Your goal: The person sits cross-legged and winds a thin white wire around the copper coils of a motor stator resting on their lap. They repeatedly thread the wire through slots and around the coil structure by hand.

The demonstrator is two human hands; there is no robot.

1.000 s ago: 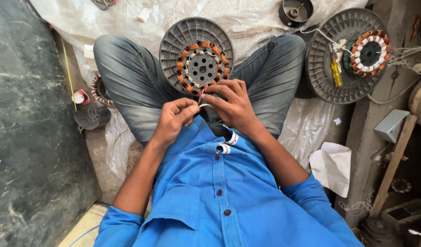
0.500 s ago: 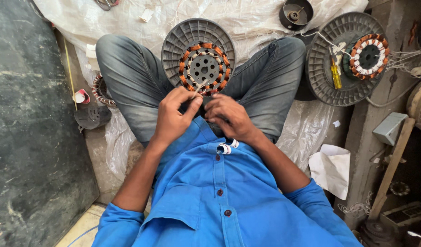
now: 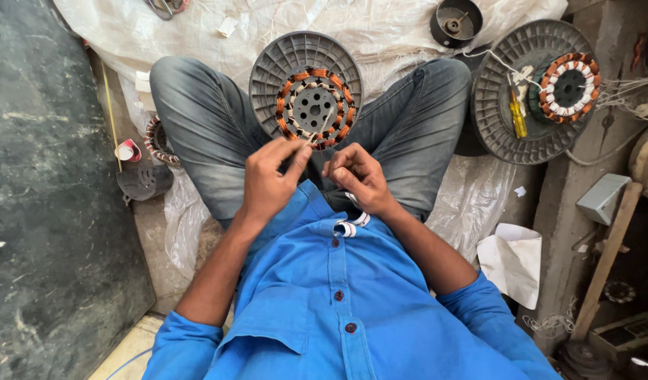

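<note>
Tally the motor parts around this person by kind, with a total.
Grey ribbed discs carrying copper-wound stators: 2, one between the knees, one at the right
Bare wound stator, partly hidden by the left knee: 1
Dark round housings: 2
Total: 5

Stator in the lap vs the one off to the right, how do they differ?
The lap stator shows bare copper coils; the right stator has white wraps between its coils. The lap one lies between the knees, by the left hand and right hand; the right one lies untouched. Both sit on grey ribbed discs.
</note>
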